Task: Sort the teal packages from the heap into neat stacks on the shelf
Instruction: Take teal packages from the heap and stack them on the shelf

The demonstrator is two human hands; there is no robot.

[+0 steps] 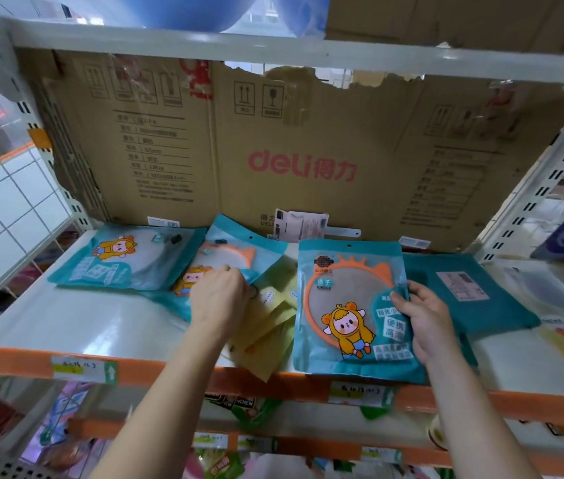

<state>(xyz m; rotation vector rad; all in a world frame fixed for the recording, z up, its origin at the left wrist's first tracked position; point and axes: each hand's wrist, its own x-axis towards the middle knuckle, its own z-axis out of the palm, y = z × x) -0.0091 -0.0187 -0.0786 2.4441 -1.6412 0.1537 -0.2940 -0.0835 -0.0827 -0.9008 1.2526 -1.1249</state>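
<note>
Two bare forearms reach up from the bottom edge to the shelf [48, 326]. Right hand [422, 323] grips the front pack [349, 305] by its right edge, thumb across the printed face and fingers curled behind. That teal pack shows an orange-rimmed mirror and a cartoon figure, and its lower edge hangs over the shelf's orange lip [14, 361]. Left hand [220, 299] lies back-up on the tilted pack [235, 250] in the middle heap, fingers bent down onto it; whether they pinch it or only press cannot be told. Yellow packs [270, 326] sprawl between the two hands, partly under the left one, with one corner poking past the lip. At far left a teal pile [128, 257] lies flat, face up. Just right of the held pack a face-down pack [463, 292] shows a plain teal back with a pale label. Behind everything a cardboard box [290, 150] with red lettering stands against the back of the shelf.
</note>
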